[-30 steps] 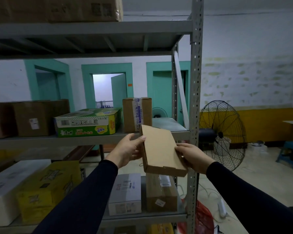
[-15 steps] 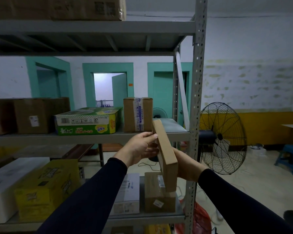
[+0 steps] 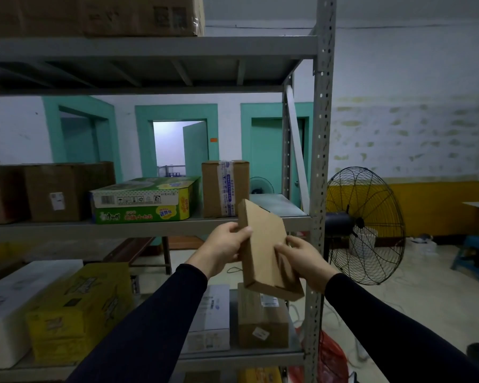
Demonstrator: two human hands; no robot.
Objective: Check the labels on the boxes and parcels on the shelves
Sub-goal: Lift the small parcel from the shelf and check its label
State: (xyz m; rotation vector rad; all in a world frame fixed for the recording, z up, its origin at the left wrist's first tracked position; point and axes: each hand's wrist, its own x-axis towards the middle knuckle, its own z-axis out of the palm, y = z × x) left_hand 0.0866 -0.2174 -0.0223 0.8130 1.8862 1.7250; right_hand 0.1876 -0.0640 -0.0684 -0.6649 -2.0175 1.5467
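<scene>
a flat cardboard parcel [image 3: 263,250] is held up in front of the metal shelving [image 3: 320,161], tilted with its plain brown face toward the camera; no label shows on that face. the left hand [image 3: 227,246] grips its upper left edge, thumb curled over the front, and the right hand [image 3: 302,258] clamps the lower right side with fingers laid across the face. on the middle shelf behind it stand a taped brown box [image 3: 224,187], a green printed carton [image 3: 144,199] to its left, and a brown carton with a small white label [image 3: 57,193] further left. on the lower shelf sit a yellow carton [image 3: 80,308], a white box [image 3: 210,319] and a small brown parcel [image 3: 262,324] with stickers. a black floor fan [image 3: 364,225] stands to the right.
</scene>
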